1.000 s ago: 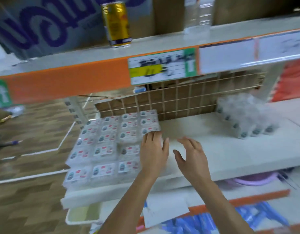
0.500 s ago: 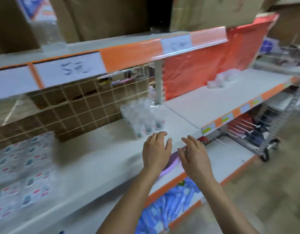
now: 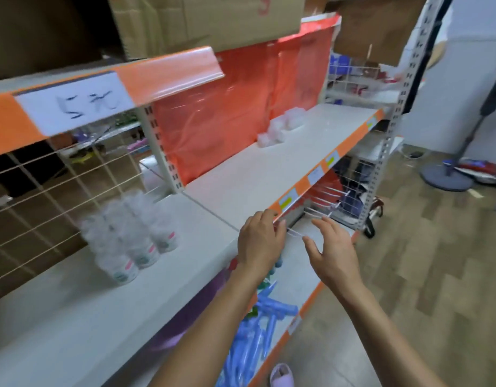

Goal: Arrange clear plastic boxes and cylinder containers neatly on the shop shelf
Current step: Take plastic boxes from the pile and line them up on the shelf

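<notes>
To the left of the shelf post (image 3: 160,150), the cylinder containers (image 3: 129,238) are standing upright in a tight cluster on the white shelf (image 3: 241,177), blurred by the camera's motion, with their labels facing the aisle. They are sitting near the wire backing and well to the left of both hands.

To the right of the post, the left hand (image 3: 259,241) is hovering over the shelf's front edge with its fingers loosely spread, and it is gripping nothing. Further right of the post and far back, the clear boxes (image 3: 280,127) are lying in a loose heap against the orange sheet (image 3: 227,113). The heap is stretching along that sheet, away from the post. Whether any box is tipped is too blurred to tell.

The right hand (image 3: 333,252) is hanging just off the front edge, fingers apart and relaxed, also empty.

The coming move is likely turning on this: the boxes are lying ahead of both hands, deeper in and further from the post, and well apart from them. The right hand is looking nearer to that side, so a reach forward along the shelf is probably what is needed.
</notes>
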